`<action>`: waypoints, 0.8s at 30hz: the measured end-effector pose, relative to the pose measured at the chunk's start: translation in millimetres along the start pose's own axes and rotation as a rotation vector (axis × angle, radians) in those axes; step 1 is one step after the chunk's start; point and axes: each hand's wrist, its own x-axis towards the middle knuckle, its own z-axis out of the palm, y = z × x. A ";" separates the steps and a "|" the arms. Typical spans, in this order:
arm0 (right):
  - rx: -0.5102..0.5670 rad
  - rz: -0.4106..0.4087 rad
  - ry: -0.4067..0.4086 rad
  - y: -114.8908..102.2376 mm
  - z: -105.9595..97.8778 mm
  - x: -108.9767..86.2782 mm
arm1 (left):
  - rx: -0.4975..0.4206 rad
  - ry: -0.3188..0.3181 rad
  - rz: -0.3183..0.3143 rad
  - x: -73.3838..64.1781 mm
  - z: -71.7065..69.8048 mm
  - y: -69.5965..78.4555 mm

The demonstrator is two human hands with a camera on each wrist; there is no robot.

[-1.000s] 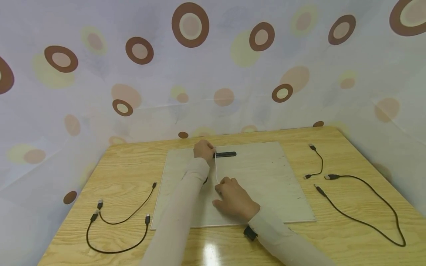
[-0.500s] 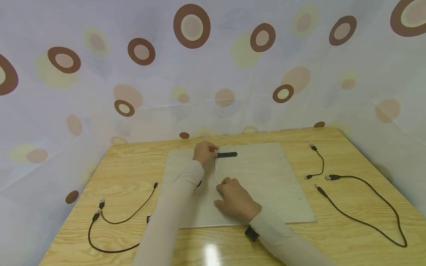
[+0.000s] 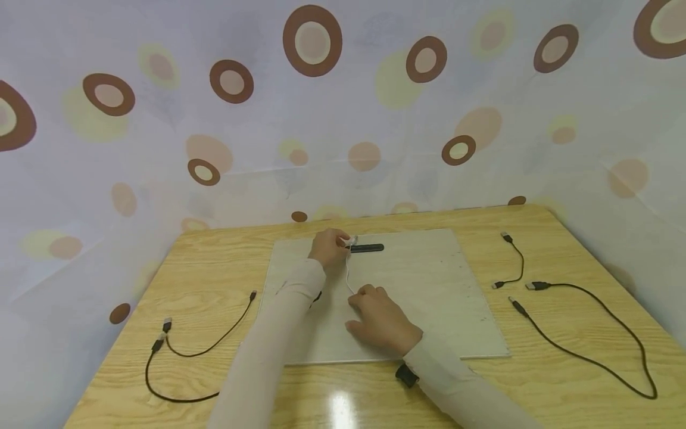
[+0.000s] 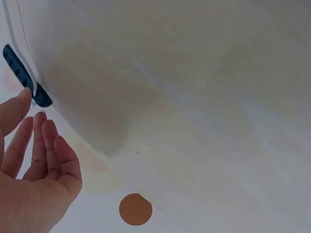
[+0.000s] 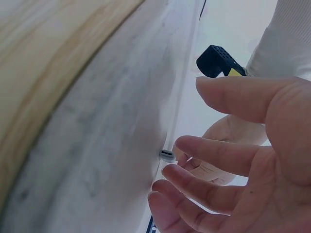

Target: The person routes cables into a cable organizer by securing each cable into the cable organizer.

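A thin white cable (image 3: 347,275) runs across the pale board (image 3: 423,298) between my two hands. My left hand (image 3: 328,247) pinches its far end beside a black slotted strip (image 3: 370,248), and a white plug (image 3: 353,240) shows just past the fingertips. In the left wrist view the cable crosses the strip (image 4: 18,69) close to the thumb tip of my left hand (image 4: 36,170). Nearer the front, my right hand (image 3: 382,319) lies low over the board at the cable's other end. In the right wrist view its fingers are spread, with a white plug (image 5: 167,155) at the fingertips.
Two short black USB cables (image 3: 209,351) (image 3: 177,400) lie on the wooden table (image 3: 214,256) left of the board. To the right lie a short black cable (image 3: 521,262) and a longer one (image 3: 616,319). A patterned cloth (image 3: 343,119) stands behind the table.
My left hand has shifted slightly right at the strip, and the white plug has come into view past its fingers. The white cable has bent slightly. My right hand stays nearly still.
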 end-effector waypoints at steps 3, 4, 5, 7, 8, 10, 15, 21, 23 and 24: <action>0.004 -0.005 0.005 0.1 -0.7 -0.1 | 0.005 -0.002 -0.001 -0.8 -1.5 -0.7; 0.004 -0.005 0.007 0.0 -0.9 -0.1 | 0.004 -0.004 -0.006 -1.1 -1.9 -0.9; 0.004 -0.007 0.009 -0.1 -1.0 0.0 | 0.005 -0.006 -0.009 -1.7 -2.4 -0.8; 0.006 -0.004 0.012 -0.9 -1.4 -0.3 | 0.008 -0.011 -0.012 -2.7 -3.2 -0.7; 0.008 -0.004 0.014 -1.2 -1.5 -0.3 | 0.011 -0.011 -0.010 -3.3 -3.6 -0.7; 0.013 -0.007 0.023 -1.8 -1.6 -0.6 | 0.016 -0.011 -0.006 -4.7 -4.4 -0.5; 0.030 -0.027 0.073 -2.3 -1.5 -0.6 | 0.024 -0.011 0.011 -9.2 -6.5 0.2; 0.110 -0.045 0.151 -2.8 -1.3 2.0 | 0.003 -0.012 0.018 -13.8 -10.5 -0.7; 0.153 -0.037 0.169 -3.3 -1.3 2.1 | -0.011 -0.011 0.018 -14.0 -11.3 -3.1; 0.174 -0.031 0.174 -3.6 -1.3 1.8 | -0.019 -0.010 0.019 -14.0 -11.5 -4.7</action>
